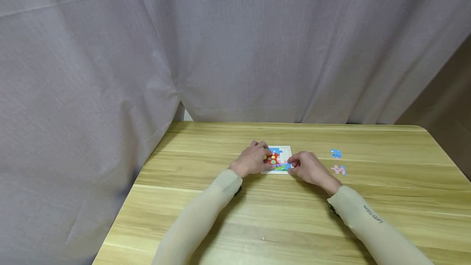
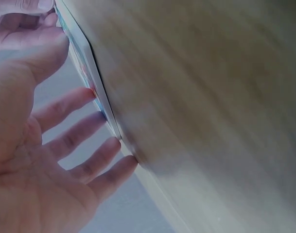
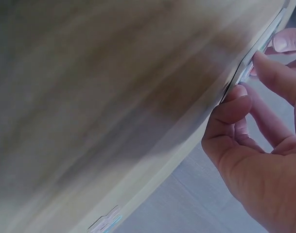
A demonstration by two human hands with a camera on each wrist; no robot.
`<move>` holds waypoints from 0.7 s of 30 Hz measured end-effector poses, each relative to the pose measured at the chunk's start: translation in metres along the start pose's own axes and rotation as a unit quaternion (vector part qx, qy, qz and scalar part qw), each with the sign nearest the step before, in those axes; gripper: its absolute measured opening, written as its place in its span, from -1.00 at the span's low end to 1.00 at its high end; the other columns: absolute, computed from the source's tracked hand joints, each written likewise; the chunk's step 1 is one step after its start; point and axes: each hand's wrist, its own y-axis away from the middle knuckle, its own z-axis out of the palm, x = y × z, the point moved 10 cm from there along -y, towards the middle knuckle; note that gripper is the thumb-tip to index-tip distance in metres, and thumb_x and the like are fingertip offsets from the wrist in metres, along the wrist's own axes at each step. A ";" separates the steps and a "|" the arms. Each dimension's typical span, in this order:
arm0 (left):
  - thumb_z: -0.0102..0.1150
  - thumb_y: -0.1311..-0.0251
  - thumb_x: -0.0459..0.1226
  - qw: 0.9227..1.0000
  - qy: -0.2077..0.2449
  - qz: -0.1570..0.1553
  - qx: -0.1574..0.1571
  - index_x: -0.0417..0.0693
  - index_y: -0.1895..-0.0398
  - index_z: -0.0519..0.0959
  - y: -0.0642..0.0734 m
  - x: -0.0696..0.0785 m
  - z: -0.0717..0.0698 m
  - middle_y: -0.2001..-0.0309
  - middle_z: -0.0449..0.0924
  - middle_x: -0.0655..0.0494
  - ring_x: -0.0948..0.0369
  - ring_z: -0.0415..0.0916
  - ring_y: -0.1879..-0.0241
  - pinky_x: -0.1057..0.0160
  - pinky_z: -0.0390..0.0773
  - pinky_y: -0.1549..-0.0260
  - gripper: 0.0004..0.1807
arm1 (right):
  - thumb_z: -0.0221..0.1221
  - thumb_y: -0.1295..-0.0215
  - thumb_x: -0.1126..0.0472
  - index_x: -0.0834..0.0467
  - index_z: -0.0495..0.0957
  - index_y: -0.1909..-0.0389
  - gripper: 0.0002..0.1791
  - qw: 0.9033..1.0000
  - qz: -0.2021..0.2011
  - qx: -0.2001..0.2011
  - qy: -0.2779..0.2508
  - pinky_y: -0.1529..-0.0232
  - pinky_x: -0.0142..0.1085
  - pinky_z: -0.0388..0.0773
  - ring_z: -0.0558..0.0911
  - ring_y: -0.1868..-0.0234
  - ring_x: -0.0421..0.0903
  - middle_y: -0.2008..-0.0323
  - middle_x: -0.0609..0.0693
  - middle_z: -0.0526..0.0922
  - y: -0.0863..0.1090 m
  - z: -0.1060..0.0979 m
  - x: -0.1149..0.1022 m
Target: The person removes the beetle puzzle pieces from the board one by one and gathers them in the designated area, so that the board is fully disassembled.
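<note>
A jigsaw puzzle [image 1: 274, 161] in a white frame lies on the table between both hands. Its picture has red with yellow spots, blue and green; a whitish patch shows at the upper right. My left hand [image 1: 252, 160] rests on the left side, thumb apart and fingers fairly straight. In the left wrist view, the left fingertips [image 2: 103, 116] touch the puzzle's edge. My right hand [image 1: 310, 169] has bent fingers and grips the right edge between thumb and forefinger. The right wrist view shows the right thumb [image 3: 271, 73] against the frame; any piece beneath those fingertips is hidden.
Right of the puzzle lie two loose pieces: a blue piece [image 1: 335, 153] farther back and a pink-and-blue piece [image 1: 339, 169] nearer. The wooden table [image 1: 257, 220] has rounded corners. A grey curtain [image 1: 250, 52] hangs behind its back edge and along the left.
</note>
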 end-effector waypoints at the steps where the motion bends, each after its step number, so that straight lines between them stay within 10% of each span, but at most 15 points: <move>1: 0.38 -0.46 0.09 1.000 -0.002 -0.002 0.003 0.05 -0.37 0.69 0.000 0.000 0.000 -0.40 0.57 0.13 0.09 0.45 -0.31 0.17 0.61 -0.31 -0.45 | 0.44 -0.30 0.36 0.41 0.76 -0.03 -0.68 1.000 0.000 0.000 0.002 0.19 -0.31 0.51 0.59 0.23 -0.08 0.25 0.11 0.72 0.000 0.000 0.000; 21: 0.42 -0.42 0.11 1.000 -0.016 -0.019 0.017 0.08 -0.32 0.73 -0.002 0.001 -0.003 -0.36 0.58 0.13 0.08 0.47 -0.29 0.18 0.68 -0.17 -0.47 | 0.39 -0.32 0.42 0.30 0.55 0.05 -0.74 1.000 -0.002 -0.023 0.000 0.22 -0.33 0.43 0.50 0.24 -0.09 0.27 0.07 0.57 -0.004 0.006 -0.003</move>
